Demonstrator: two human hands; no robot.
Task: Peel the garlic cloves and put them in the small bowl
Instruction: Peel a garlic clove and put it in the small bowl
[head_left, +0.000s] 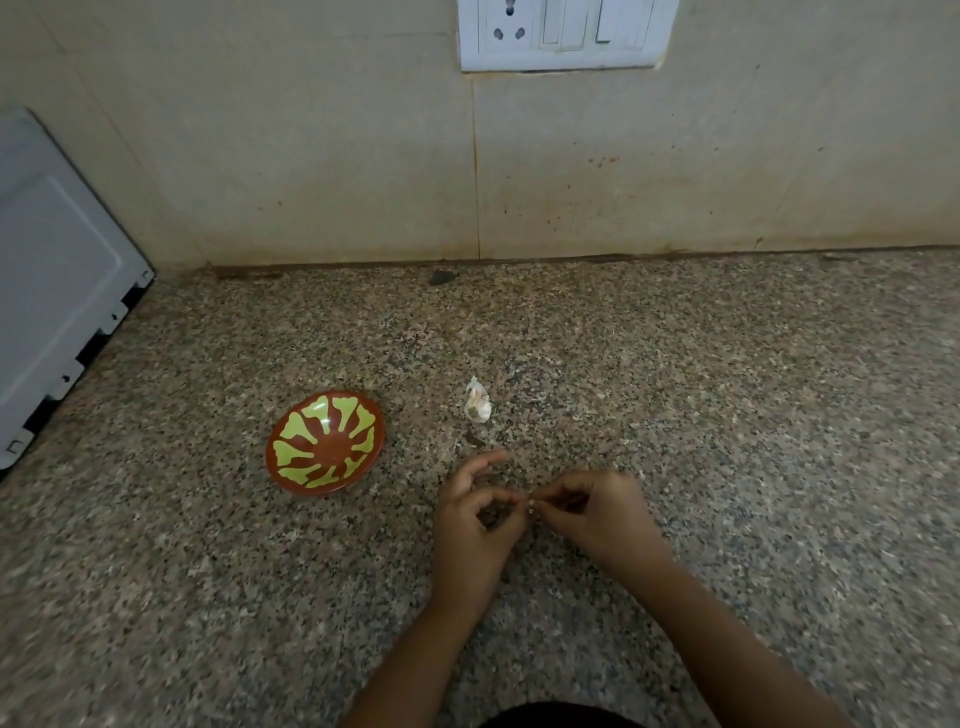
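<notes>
Granite counter (727, 415): both hands (475, 525) (597, 514) pinch a garlic clove (531, 503).

A speckled brown granite countertop (727, 364) meets a beige tiled wall (311, 156), which has some reddish stains. A white socket-and-switch plate (561, 34) sits high on the wall, and a grey appliance casing (52, 291) stands at the left.

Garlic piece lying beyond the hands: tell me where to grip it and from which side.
Probably pinch the garlic piece across its rounded near end, from above: it lies loose on the countertop, thin papery tip toward the wall, sides uncrowded. The left hand and right hand both pinch a small clove, so one must let go first.
</notes>
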